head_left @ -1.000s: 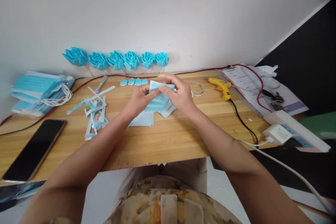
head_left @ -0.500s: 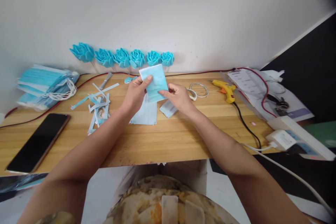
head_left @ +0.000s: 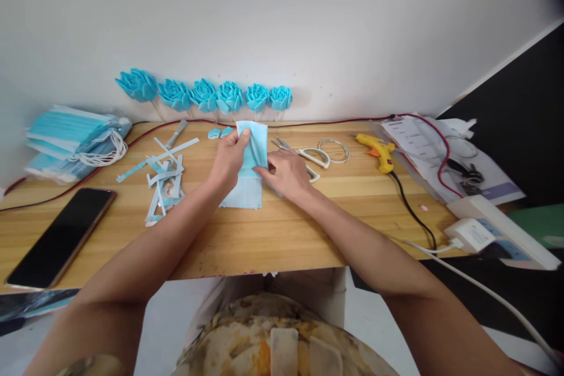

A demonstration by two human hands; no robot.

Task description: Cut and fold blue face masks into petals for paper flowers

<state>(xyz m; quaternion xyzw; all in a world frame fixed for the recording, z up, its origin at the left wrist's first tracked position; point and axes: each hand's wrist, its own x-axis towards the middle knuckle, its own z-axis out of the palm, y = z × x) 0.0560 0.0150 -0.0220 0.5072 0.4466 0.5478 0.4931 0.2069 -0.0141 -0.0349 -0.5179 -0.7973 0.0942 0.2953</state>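
Observation:
Between my hands, just above the table, is a light-blue square of face mask fabric (head_left: 259,140), upright and creased down its middle. My left hand (head_left: 230,157) pinches its left edge with the thumb in front. My right hand (head_left: 288,173) grips its lower right edge between thumb and fingers. Another pale blue fabric sheet (head_left: 247,195) lies flat on the table below it. White-handled scissors (head_left: 321,155) lie to the right of my right hand, partly covered by it. Two small cut blue pieces (head_left: 214,133) rest behind my left hand.
Blue fabric flowers (head_left: 204,95) stand along the wall. Cut strips (head_left: 165,177), a phone (head_left: 61,238) and a pile of masks (head_left: 70,135) are at left. A ring-shaped coil (head_left: 346,151), yellow glue gun (head_left: 381,151), papers (head_left: 418,141) and a power strip (head_left: 511,235) are at right.
The fabric square has come down slightly and turned straighter, with a crease now in it. My right hand has moved left and lower, showing more of the scissors.

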